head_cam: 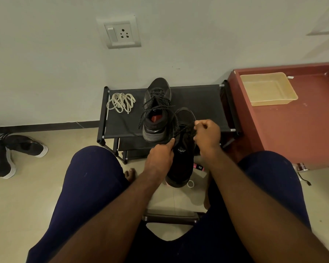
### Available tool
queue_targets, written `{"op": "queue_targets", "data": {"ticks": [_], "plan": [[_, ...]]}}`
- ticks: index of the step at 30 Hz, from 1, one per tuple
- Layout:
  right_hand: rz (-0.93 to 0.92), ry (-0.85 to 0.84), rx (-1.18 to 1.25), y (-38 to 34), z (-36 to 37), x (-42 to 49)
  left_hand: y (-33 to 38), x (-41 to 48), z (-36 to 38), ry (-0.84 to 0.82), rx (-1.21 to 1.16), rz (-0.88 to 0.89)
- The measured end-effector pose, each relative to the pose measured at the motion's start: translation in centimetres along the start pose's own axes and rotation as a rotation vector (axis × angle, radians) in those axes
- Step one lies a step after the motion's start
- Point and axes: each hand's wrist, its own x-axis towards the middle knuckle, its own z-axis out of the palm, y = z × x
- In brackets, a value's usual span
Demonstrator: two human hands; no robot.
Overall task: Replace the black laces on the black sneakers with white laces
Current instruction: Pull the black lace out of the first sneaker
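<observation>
left hand (160, 156) grip holds near sneaker (180, 164) by collar, right hand (207, 137) grip pinches its black lace (184, 128); white laces (121, 102) coiled on rack (198, 103)

The 2 sneakers are black: the held sneaker (182, 164) bears a small white logo, the far sneaker (157, 88) shows a red insole patch. Their black laces (156, 106) are flecked with white. The white laces (121, 102) look off-white against the black rack (199, 103). A pale yellow tray (268, 90) sits on a maroon cabinet (300, 130).

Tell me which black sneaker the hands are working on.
The nearer sneaker, gripped by the left hand while the right hand pinches its lace; the other sneaker stands on the rack.
</observation>
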Motion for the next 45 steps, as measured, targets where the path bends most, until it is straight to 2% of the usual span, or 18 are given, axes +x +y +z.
{"op": "queue_targets", "data": {"ticks": [2,4,7,9,10,13,15,25,29,32,33,34,37,38,40,42,44,45], "plan": [[0.273,-0.011,0.274,-0.8,-1.2,0.7,0.0,0.0,0.0,0.006,0.013,-0.008],[0.308,-0.099,0.136,-0.9,-2.5,1.4,0.1,-0.1,-0.1,0.006,0.007,-0.01],[-0.031,-0.033,-0.455,0.3,-2.9,1.5,0.1,-0.1,-0.1,0.012,-0.003,-0.001],[-0.341,-0.021,-0.607,0.4,-2.1,0.9,0.1,0.0,-0.1,0.016,-0.009,0.007],[-0.455,-0.088,-0.622,0.3,-1.5,0.7,0.1,0.0,-0.1,0.014,-0.01,0.01],[-0.595,-0.315,-0.793,0.3,0.1,-0.1,0.0,0.0,0.0,0.01,-0.011,0.015],[-0.6,-0.352,-0.853,0.6,0.6,-0.6,-0.1,0.0,0.1,0.004,0.003,0.012],[-0.481,-0.286,-0.814,0.4,0.3,-1.0,-0.2,0.1,0.1,-0.012,0.01,0.003],[-0.26,-0.194,-0.268,-0.1,0.5,-1.0,-0.1,0.0,0.1,0.001,0.011,0.01],[0.007,-0.248,0.253,-1.5,-0.1,-0.5,-0.1,-0.1,0.1,0.011,0.016,0.008],[0.037,-0.288,0.29,-1.8,-0.5,-0.2,-0.1,-0.1,0.1,0.011,0.019,0.009],[0.003,-0.323,0.169,-2.1,-1.0,0.1,-0.1,-0.1,0.1,0.009,0.021,0.011],[-0.334,-0.412,-0.715,-1.1,-1.6,1.1,0.0,-0.1,0.1,0.002,0.033,0.01],[-0.383,-0.438,-0.864,-0.7,-1.6,1.2,0.0,-0.1,0.1,0.001,0.038,0.01],[-0.392,-0.447,-0.91,-0.2,-1.3,1.0,0.0,-0.1,0.1,0.004,0.036,0.009],[-0.426,-0.393,-0.802,-0.1,-1.0,0.9,0.1,-0.2,0.1,0.01,0.022,0.007],[-0.376,-0.27,-0.532,-0.2,-0.9,0.9,0.1,-0.2,0.0,0.014,0.013,0.009],[-0.281,-0.199,-0.338,-0.4,-0.9,0.8,0.1,-0.2,-0.1,0.013,0.007,0.007]]}}
